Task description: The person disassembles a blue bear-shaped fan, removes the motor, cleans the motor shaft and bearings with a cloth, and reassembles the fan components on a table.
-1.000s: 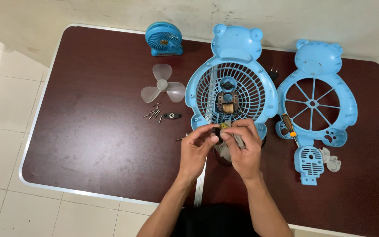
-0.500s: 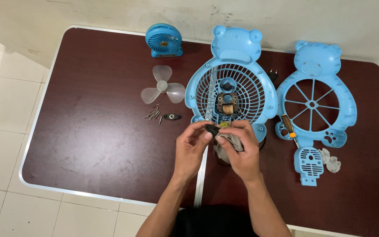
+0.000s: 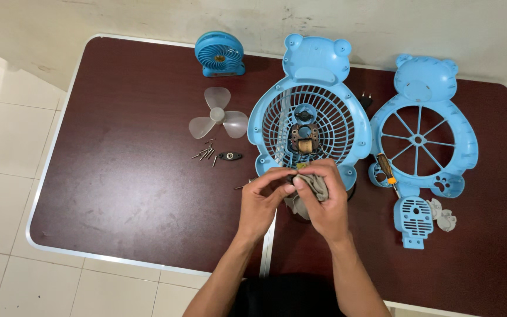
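Over the near middle of the dark brown table, I held a small dark part [image 3: 290,178] pinched between the fingertips of my left hand [image 3: 263,198] and my right hand [image 3: 324,199]. It was too small and too covered by my fingers to make out its shape. A crumpled grey-brown cloth [image 3: 314,189] sat bunched in my right palm, wrapped partly round my fingers and touching the part. Both lay just near of the blue bear-shaped fan grille [image 3: 310,126], which lay flat, face up, its rusty motor [image 3: 302,138] showing at the centre, its lower rim just beyond my fingertips.
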